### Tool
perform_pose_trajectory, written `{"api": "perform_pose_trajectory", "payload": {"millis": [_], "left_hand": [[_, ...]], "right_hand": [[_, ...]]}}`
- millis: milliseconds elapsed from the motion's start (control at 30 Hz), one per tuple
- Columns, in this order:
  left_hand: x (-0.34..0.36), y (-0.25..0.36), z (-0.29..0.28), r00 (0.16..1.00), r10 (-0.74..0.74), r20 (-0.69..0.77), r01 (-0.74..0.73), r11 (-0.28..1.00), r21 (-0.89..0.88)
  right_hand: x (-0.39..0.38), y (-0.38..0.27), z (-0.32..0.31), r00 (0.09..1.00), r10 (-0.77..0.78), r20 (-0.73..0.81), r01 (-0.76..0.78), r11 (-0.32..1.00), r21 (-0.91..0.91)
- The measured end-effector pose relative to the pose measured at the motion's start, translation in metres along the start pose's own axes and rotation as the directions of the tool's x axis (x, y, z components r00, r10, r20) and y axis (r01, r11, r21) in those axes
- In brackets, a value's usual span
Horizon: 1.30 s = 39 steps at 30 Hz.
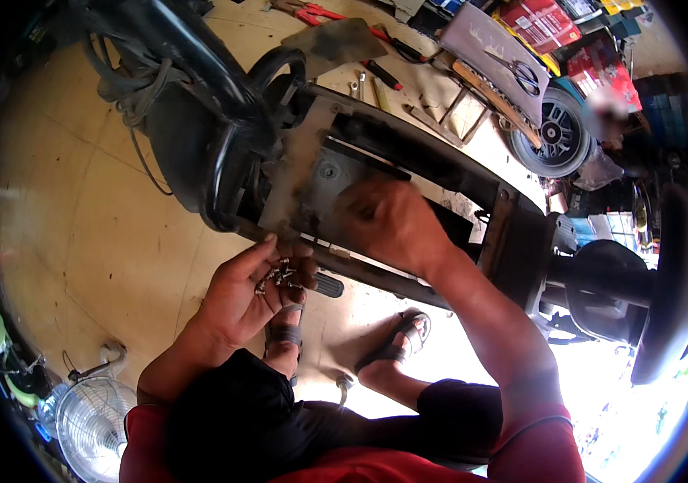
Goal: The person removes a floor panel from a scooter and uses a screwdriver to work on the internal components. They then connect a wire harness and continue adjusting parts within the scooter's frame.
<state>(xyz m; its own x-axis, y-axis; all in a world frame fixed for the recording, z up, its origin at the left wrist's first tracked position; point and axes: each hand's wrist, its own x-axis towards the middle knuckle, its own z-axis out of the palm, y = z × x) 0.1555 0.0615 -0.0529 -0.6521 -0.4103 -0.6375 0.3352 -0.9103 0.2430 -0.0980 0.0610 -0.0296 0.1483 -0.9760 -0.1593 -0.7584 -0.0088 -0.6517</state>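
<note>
My left hand (231,296) is turned palm up near the frame's close edge, its fingers curled around several small metal screws (281,275). Over the long opening in the black scooter frame (432,149) is my right hand (399,219), its fingers smeared by motion, so whatever they hold cannot be made out. A pale, worn plate (300,157) spans the frame left of that hand. Inside the opening, a grey surface with a round fitting (329,171) shows just beyond the right hand.
Red-handled pliers (312,11), small sockets (358,83) and a flat dark sheet (336,44) lie beyond the frame. Scissors (523,76) rest on a board near a grey wheel (553,133). A black seat (674,282) rises at right; a fan (94,423) stands lower left.
</note>
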Motion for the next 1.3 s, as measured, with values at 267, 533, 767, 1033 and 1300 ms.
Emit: {"api": "perform_pose_trajectory", "payload": {"millis": [267,533,767,1033,1300], "left_hand": [[-0.002,-0.001,-0.007,0.979,-0.148,0.142,0.155,0.987,-0.04],[0.002,0.002,-0.014,0.996,-0.055,0.075,0.056,0.998,-0.015],[0.008,0.005,-0.017,1.0,-0.023,0.001,0.023,0.998,0.065],[0.006,0.01,-0.008,1.0,0.019,-0.01,-0.018,0.99,0.137],[0.005,0.011,-0.006,1.0,0.022,-0.013,-0.019,0.977,0.211]], "right_hand": [[-0.003,0.089,0.015,0.949,0.278,0.148,-0.158,0.827,-0.539],[-0.035,0.153,0.06,0.707,0.413,0.574,-0.022,0.825,-0.565],[-0.03,0.117,0.041,0.645,0.519,0.561,-0.148,0.805,-0.574],[-0.035,0.086,0.012,0.631,0.392,0.67,-0.218,0.918,-0.332],[-0.06,0.09,-0.016,0.9,0.263,0.347,-0.278,0.96,-0.005]]}}
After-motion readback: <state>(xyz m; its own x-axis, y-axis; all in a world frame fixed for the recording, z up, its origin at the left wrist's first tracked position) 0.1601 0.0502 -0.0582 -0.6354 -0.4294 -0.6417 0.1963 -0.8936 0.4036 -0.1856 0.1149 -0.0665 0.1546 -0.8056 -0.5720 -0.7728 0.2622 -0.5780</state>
